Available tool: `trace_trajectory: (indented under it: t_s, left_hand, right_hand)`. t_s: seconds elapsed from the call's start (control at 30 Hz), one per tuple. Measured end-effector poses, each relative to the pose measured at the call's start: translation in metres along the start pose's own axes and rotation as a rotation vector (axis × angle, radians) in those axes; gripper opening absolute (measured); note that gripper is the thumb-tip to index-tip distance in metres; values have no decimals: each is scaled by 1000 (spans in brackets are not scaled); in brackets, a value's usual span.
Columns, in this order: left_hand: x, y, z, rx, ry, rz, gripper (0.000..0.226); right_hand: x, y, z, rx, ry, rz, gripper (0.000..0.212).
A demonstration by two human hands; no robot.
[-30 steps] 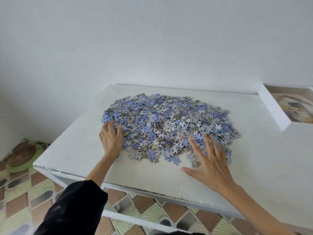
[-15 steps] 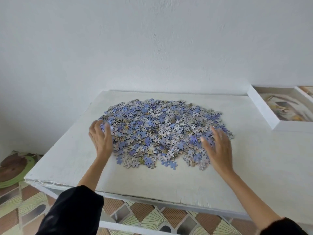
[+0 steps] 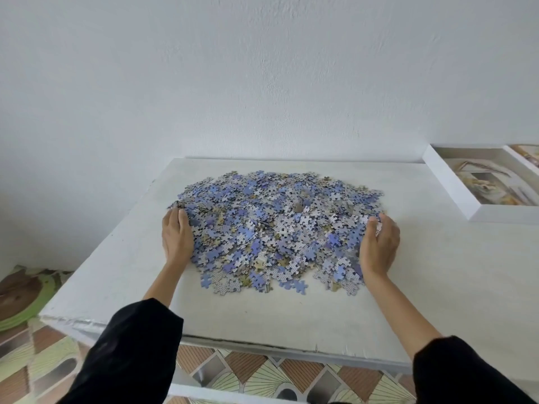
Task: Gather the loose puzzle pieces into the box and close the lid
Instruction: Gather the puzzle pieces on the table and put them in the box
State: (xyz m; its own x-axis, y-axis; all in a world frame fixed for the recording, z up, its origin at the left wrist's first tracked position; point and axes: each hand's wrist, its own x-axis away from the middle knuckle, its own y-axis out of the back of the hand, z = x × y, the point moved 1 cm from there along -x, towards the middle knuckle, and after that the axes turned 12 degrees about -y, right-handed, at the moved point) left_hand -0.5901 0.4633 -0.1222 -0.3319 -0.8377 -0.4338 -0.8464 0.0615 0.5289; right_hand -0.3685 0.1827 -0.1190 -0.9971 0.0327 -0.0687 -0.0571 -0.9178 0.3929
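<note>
You are at the gathering step, and by the look of things at the very start of it. The puzzle pieces (image 3: 277, 225) lie in one broad, shallow heap on the white table (image 3: 262, 319). None of them is in the box (image 3: 447, 182), which sits open at the far right of the table, well apart from the heap, with a printed picture showing inside it. Your left hand (image 3: 177, 239) stands on its edge against the left flank of the heap, palm turned inward, fingers nearly straight and only gently curved at the tips. Your right hand (image 3: 379, 243) mirrors it on the right flank, cupped a little more, with a few pieces riding over its fingertips. Neither hand grips anything — both press sideways into the pile. A thin fringe of stray pieces (image 3: 223, 284) trails toward you at the near side, outside the span of your palms. The next move, I judge, calls for drawing both hands together to thicken the heap, then closing the fingers under a double handful and carrying it right to the box — lift too loosely and pieces will likely spill between the fingers or off the table's front. A second pale edge (image 3: 525, 155) shows beyond the box at the frame's border; whether that is the lid I cannot tell.
</note>
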Motion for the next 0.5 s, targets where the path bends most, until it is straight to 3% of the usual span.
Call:
trace_trajectory:
  t_s: [0.07, 0.17, 0.37, 0.5]
  left_hand:
    - [2, 4, -3, 41, 17, -24, 30]
    - [10, 10, -12, -74, -61, 0, 44]
    - [64, -19, -60, -229, -476, 409, 60]
    - [81, -37, -76, -340, -601, 573, 70]
  right_hand:
    - [3, 3, 3, -24, -8, -11, 59]
    - [14, 14, 0, 18, 21, 33, 67]
    - [66, 13, -13, 434, 175, 371, 95]
    - [71, -1, 1, 454, 168, 381, 74]
